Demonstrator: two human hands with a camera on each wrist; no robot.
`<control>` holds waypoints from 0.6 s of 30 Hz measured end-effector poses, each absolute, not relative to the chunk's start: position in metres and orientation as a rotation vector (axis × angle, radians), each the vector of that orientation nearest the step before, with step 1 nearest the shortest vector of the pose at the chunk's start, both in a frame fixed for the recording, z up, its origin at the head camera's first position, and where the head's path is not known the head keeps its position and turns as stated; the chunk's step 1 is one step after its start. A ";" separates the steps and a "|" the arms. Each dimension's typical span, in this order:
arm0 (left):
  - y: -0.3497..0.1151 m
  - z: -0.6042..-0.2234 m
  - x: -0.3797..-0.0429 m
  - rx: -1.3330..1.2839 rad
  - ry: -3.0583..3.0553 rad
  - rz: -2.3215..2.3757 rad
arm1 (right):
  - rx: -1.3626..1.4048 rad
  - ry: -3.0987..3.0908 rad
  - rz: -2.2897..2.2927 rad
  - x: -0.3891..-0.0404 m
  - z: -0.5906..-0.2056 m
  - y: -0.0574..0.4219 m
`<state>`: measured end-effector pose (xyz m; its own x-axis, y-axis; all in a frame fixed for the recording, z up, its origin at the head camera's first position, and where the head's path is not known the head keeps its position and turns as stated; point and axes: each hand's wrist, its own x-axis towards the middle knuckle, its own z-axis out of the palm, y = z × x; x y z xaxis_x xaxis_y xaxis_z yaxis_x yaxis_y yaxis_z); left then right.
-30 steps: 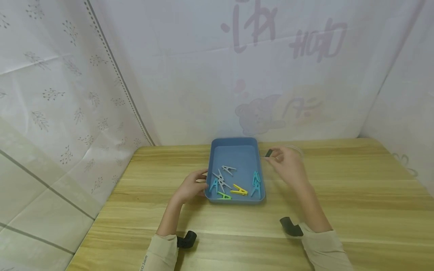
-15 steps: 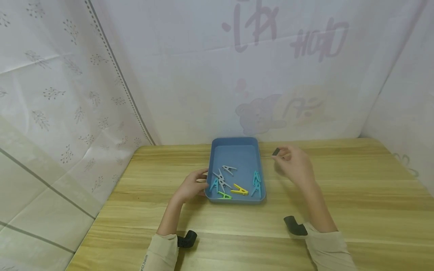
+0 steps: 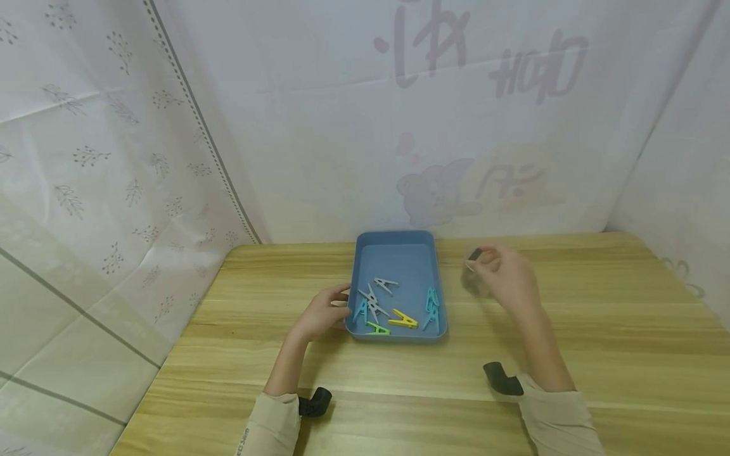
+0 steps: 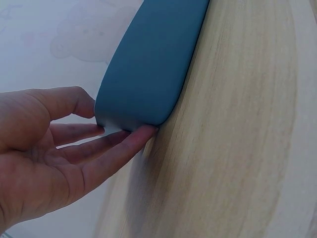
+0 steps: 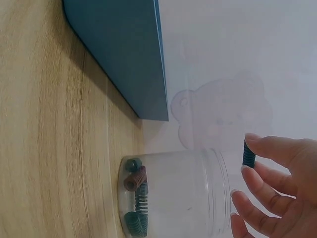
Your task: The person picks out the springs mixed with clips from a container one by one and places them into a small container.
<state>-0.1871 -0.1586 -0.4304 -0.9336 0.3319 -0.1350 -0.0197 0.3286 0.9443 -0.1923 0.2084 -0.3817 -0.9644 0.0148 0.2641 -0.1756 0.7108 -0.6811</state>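
In the head view, my left hand (image 3: 324,314) rests at the left side of a blue tray (image 3: 395,236). Its nearly straight fingers touch the outer wall, and the left wrist view shows the thumb at the rim (image 4: 95,106). My right hand (image 3: 507,278) pinches a small dark green coil spring (image 5: 249,154) between thumb and index finger. That hand is above a clear plastic jar (image 5: 183,173), close to its mouth; the other fingers are spread. Several dark green springs (image 5: 133,223) and a brown one (image 5: 134,179) lie at the jar's bottom.
Inside the tray are several plastic clothespins: grey (image 3: 384,284), yellow (image 3: 403,319), green (image 3: 377,329) and turquoise (image 3: 431,299). A wooden table (image 3: 399,392) carries everything. A pale printed curtain (image 3: 319,145) hangs behind its back edge. Black camera mounts (image 3: 503,380) sit on the sleeves.
My right hand has moved to the right, away from the tray's right edge, carrying the spring to above the jar. The left hand and the tray have stayed in place.
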 end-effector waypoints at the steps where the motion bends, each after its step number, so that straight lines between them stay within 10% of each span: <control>1: -0.159 -0.430 -0.187 0.279 2.296 1.638 | 0.124 -2.673 1.100 -0.192 -0.382 0.209; 18: -0.159 -0.431 -0.187 0.274 2.309 1.623 | 0.063 -2.671 1.066 -0.193 -0.384 0.227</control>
